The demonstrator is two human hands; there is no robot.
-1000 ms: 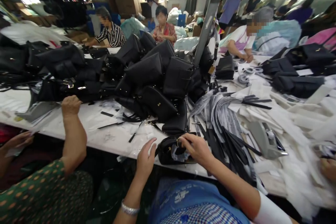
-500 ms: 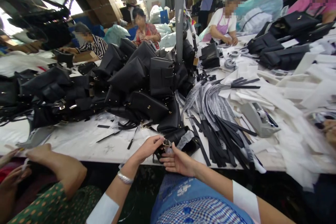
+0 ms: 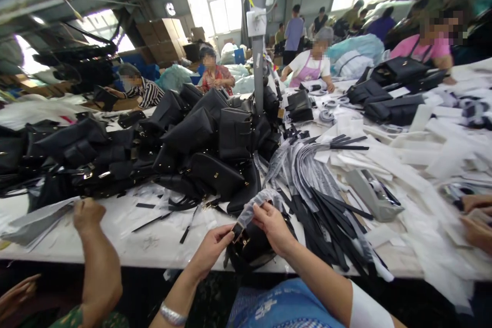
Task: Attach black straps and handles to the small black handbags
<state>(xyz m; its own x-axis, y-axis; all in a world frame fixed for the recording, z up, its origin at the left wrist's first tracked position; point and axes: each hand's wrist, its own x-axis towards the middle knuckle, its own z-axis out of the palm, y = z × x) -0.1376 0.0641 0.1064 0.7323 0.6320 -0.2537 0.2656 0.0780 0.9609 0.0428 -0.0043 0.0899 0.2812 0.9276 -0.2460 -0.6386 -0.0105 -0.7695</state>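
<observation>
A small black bag (image 3: 251, 248) sits at the near edge of the white table (image 3: 154, 241), right in front of me. My left hand (image 3: 213, 248) pinches the gold metal buckle (image 3: 239, 233) on the bag. My right hand (image 3: 272, 223) is closed on a clear plastic wrap strip (image 3: 257, 201) that rises from the buckle. A silver bracelet (image 3: 171, 313) shows on my left wrist.
A heap of black bags (image 3: 207, 133) fills the table's middle and left. Black and wrapped straps (image 3: 319, 184) fan out to the right, beside white paper pieces (image 3: 434, 164). A neighbour's hand (image 3: 87, 215) rests on the table at left. A grey pole (image 3: 258, 66) stands behind; other people work across the table.
My right hand has risen from under the bag and now pulls the plastic strip up off the buckle. The neighbour's arm has moved onto the table. The view has tilted up.
</observation>
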